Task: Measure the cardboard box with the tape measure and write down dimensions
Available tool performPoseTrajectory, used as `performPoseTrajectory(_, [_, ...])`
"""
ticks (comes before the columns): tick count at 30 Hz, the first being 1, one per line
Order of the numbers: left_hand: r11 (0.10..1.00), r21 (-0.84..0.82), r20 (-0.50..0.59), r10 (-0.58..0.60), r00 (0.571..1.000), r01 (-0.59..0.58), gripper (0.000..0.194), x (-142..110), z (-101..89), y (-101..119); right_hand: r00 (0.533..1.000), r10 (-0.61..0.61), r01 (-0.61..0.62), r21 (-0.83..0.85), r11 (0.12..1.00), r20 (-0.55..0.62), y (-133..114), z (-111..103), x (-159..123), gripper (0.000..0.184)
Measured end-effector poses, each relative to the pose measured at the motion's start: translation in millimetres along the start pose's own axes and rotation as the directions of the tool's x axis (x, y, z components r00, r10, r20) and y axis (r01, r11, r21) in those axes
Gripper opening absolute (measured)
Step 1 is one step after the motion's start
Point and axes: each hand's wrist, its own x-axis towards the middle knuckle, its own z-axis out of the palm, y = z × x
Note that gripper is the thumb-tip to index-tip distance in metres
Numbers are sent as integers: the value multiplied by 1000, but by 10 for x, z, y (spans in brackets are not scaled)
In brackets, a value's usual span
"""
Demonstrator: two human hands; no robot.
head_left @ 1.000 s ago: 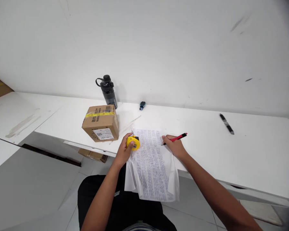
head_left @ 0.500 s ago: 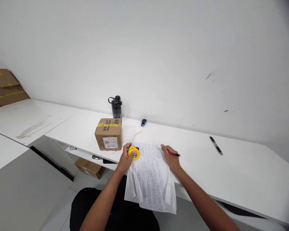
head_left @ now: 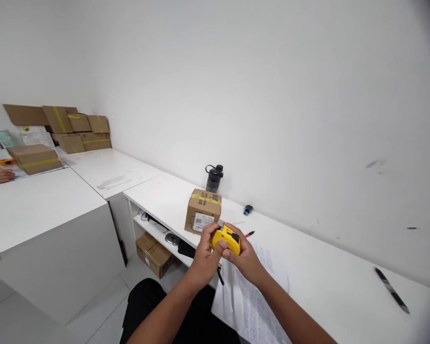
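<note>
A yellow tape measure (head_left: 225, 240) with a black patch is gripped between both my hands, just in front of a small cardboard box. My left hand (head_left: 206, 255) wraps its left side, thumb across the face. My right hand (head_left: 246, 260) closes on its right side, the two thumbs nearly meeting. A red and black pen (head_left: 250, 234) pokes out beyond my right fingers; I cannot tell whether it is held or lies on the table. Written-on paper sheets (head_left: 252, 306) lie under my right forearm and hang over the table edge. The cardboard box (head_left: 203, 210) bears yellow tape and a white label.
A dark bottle (head_left: 214, 179) stands behind the box. A watch (head_left: 248, 209) and a black pen (head_left: 392, 290) lie on the white table (head_left: 329, 267). Another box (head_left: 154, 253) sits below. At far left, another person's hand (head_left: 0, 177) rests near stacked cartons (head_left: 80, 129).
My right hand has left the paper, where it held the red pen, and joined my left hand on the tape measure. The view has swung left, bringing in another person's hand and more boxes.
</note>
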Motion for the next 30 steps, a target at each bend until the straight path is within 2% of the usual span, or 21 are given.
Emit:
performPoseTrajectory(2, [1000, -4, -93, -7, 996, 6, 41, 53, -128, 145, 1000, -17, 17, -98, 995, 2, -81, 187, 79, 65])
performPoseTrajectory(4, [992, -46, -141, -122, 982, 117, 41, 120, -271, 246, 998, -27, 43, -279, 959, 61, -128, 277, 154, 60])
performPoseTrajectory(6, [972, -68, -152, -234, 960, 226, 40, 194, -400, 303, 993, -63, 104, -476, 873, 101, -159, 292, 216, 53])
performPoseTrajectory(9, [959, -6, -132, -281, 951, 283, 38, 373, -540, 341, 993, -99, 112, -699, 707, 60, -210, 171, 295, 49])
performPoseTrajectory(12, [918, 93, 5, -388, 922, 386, 41, 735, -648, 357, 999, 21, -40, -813, 581, -34, -265, -157, 381, 41])
performPoseTrajectory(14, [886, 185, 72, -443, 894, 424, 44, 1078, -734, 345, 990, 70, -141, -839, 525, -122, -268, -484, 452, 36])
performPoseTrajectory(15, [878, 242, 78, -441, 894, 413, 45, 1261, -786, 324, 984, 66, -175, -839, 515, -165, -252, -667, 489, 35])
performPoseTrajectory(17, [836, 377, -3, -430, 903, 400, 46, 1603, -903, 247, 977, 44, -199, -815, 544, -209, -185, -1040, 564, 38])
performPoseTrajectory(20, [701, 531, -195, -445, 874, 476, 49, 1947, -1067, 56, 975, 51, -203, -763, 614, -218, -47, -1500, 677, 44])
performPoseTrajectory(23, [611, 612, -193, -500, 844, 502, 53, 2049, -1150, -146, 982, 43, -167, -748, 642, -181, 58, -1722, 816, 50])
performPoseTrajectory(26, [575, 653, -171, -523, 835, 494, 58, 2025, -1153, -283, 993, 66, -117, -739, 663, -97, 111, -1662, 1000, 57])
performPoseTrajectory(30, [557, 671, -180, -519, 836, 490, 63, 1970, -1118, -348, 998, 58, -31, -784, 619, 6, 130, -1267, 1239, 60])
